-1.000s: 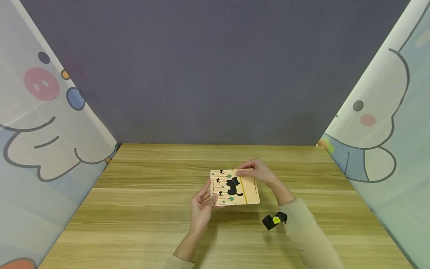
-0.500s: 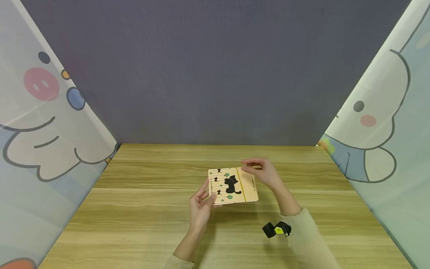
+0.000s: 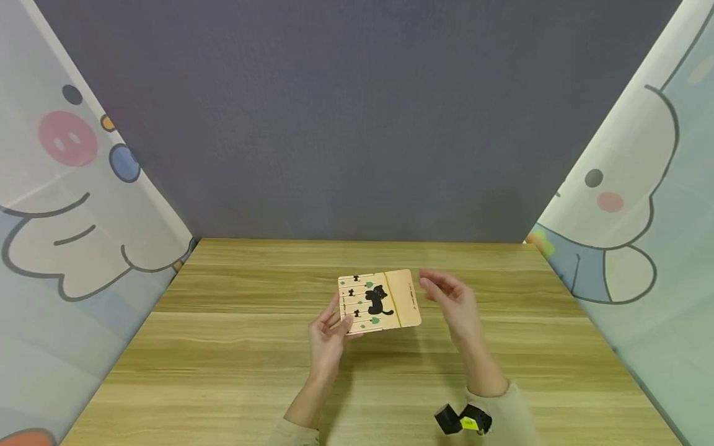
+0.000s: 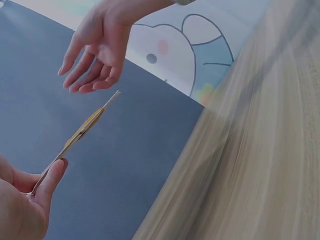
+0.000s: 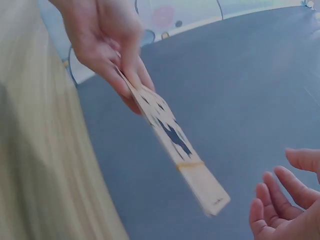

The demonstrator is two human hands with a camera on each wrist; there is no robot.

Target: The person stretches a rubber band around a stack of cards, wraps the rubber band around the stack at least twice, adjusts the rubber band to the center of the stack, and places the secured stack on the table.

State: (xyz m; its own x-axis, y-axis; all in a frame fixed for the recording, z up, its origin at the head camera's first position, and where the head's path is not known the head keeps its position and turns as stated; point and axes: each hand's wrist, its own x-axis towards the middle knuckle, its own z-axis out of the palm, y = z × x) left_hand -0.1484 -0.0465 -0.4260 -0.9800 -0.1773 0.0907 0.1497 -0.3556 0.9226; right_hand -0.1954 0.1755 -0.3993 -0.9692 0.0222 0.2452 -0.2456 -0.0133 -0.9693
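Note:
A thin cream notebook [image 3: 362,302] is printed with a black cat, small dark figures and green leaves. Around it, toward the right end, runs a yellow elastic band [image 3: 393,300]. My left hand [image 3: 325,347] pinches the notebook at its left end, thumb on the printed face, holding it above the table. Seen edge-on in the left wrist view, the notebook [image 4: 60,156] looks slim and layered. Just right of its free end, my right hand [image 3: 460,310] is apart from it, fingers loosely bent with nothing in them. The right wrist view also shows a gap between that hand [image 5: 292,205] and the notebook.
A wood-grain table [image 3: 223,347] lies beneath both hands. Behind it stands a dark grey panel [image 3: 357,124], with cartoon-printed curtains [image 3: 669,347] at both sides. A black wrist-worn device [image 3: 463,420] with a yellow label sits at the right sleeve.
My right hand has let go of the notebook's far edge and drawn away to the right. My left hand has shifted the notebook slightly left and up, tilting it a little.

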